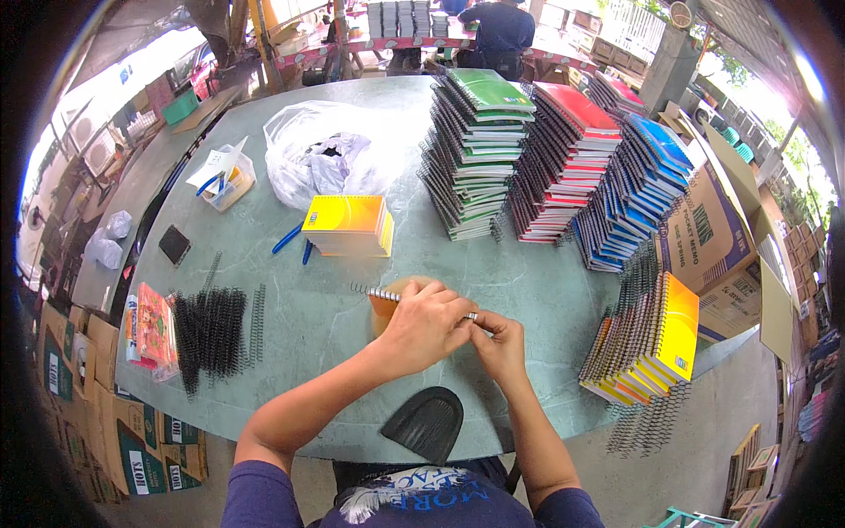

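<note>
Near the middle of the table's front part, my left hand [421,322] is closed over a small orange-yellow notebook [383,306], covering most of it. A wire spiral [361,288] runs along the notebook's far edge, and its loose end sticks out to the left. My right hand [500,348] is pinched shut beside the left fingertips, at the notebook's right end. Whatever lies between its fingers is hidden. Beyond my hands stands a block of yellow pads [348,236], with blue-handled pliers [288,238] at its left side.
Black wire spirals [211,333] lie in a heap at left. Bound notebooks rise in green [484,88], red [576,106] and blue [656,145] stacks, with yellow ones [673,326] nearer. A cardboard box [717,246] is at right, a plastic bag [304,163] behind, a black half-round piece [427,424] in front.
</note>
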Demonstrator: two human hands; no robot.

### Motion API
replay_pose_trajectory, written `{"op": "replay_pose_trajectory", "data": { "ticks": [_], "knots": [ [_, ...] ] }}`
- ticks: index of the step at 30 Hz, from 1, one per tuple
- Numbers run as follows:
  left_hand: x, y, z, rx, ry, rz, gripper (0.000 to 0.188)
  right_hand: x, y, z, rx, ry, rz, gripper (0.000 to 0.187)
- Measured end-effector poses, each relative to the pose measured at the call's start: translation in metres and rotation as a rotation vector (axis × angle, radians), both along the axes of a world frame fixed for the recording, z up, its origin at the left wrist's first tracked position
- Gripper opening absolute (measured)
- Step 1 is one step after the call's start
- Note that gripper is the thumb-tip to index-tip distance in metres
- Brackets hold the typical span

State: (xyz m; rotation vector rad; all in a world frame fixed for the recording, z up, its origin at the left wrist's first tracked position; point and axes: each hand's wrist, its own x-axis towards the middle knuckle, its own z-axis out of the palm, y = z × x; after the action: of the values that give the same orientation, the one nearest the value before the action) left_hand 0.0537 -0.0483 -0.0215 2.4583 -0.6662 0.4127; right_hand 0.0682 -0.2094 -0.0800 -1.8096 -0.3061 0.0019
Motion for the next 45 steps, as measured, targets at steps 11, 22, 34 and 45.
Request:
{"op": "replay_pose_trajectory", "data": {
  "ticks": [11,22,34,45],
  "knots": [
    [-0.008,0.005,0.001,-0.088,-0.043,-0.117,0.017,-0.012,0.004,0.019,-0.109,-0.053,0.007,0.019],
    [-0.024,0.037,0.018,-0.026,0.249,0.291,0.03,-0.003,0.001,0.01,0.183,0.125,-0.065,0.044],
    [-0.052,0.011,0.061,-0.383,-0.169,-0.04,0.036,-0.049,-0.153,0.207,0.14,-0.141,-0.319,0.042],
    [-0.043,0.031,0.019,-0.352,0.119,0.001,0.03,-0.022,-0.245,0.13,0.092,0.133,-0.543,0.047]
  ]
}}
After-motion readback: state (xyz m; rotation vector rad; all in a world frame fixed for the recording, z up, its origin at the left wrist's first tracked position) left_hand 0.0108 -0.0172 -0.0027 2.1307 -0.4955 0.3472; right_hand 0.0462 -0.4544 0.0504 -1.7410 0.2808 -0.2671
